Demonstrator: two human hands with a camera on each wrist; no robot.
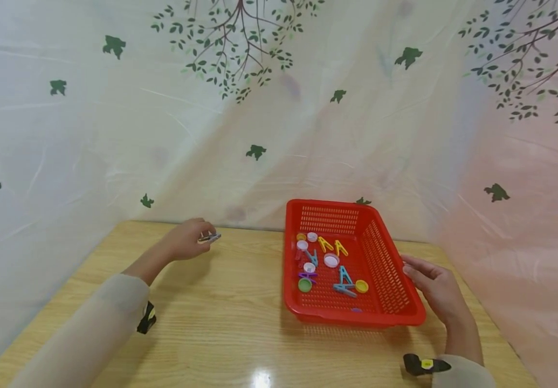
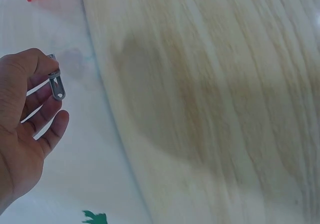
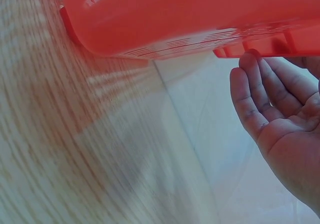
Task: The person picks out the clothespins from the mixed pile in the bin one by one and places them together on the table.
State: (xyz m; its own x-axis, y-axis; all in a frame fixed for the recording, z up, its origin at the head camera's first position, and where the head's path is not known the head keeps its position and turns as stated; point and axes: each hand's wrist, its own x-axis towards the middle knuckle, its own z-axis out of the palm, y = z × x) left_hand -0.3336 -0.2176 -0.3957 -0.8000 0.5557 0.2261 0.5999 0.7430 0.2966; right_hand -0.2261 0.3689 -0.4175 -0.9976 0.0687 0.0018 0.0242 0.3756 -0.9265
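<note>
My left hand [image 1: 188,241] is above the far left part of the table, pinching a grey clothespin [image 2: 58,86] between thumb and fingers. In the head view this clothespin shows only as a small sliver past the fingertips. On the right, my right hand [image 1: 436,285] grips the right rim of a red plastic basket [image 1: 289,258]; the right wrist view has the fingers under the rim, with the thumb mostly hidden. Inside the basket lie yellow clothespins [image 1: 340,248], blue clothespins [image 1: 345,275], a purple clothespin [image 1: 308,277], a green bottle cap [image 1: 305,285], a yellow cap [image 1: 361,286] and several white caps [image 1: 331,261].
A light wooden table [image 1: 220,307] carries the basket on its right half. Behind it hangs a pale curtain [image 1: 201,161] printed with leaves and branches, close to the table's back edge. The basket's perforated walls stand higher than its contents.
</note>
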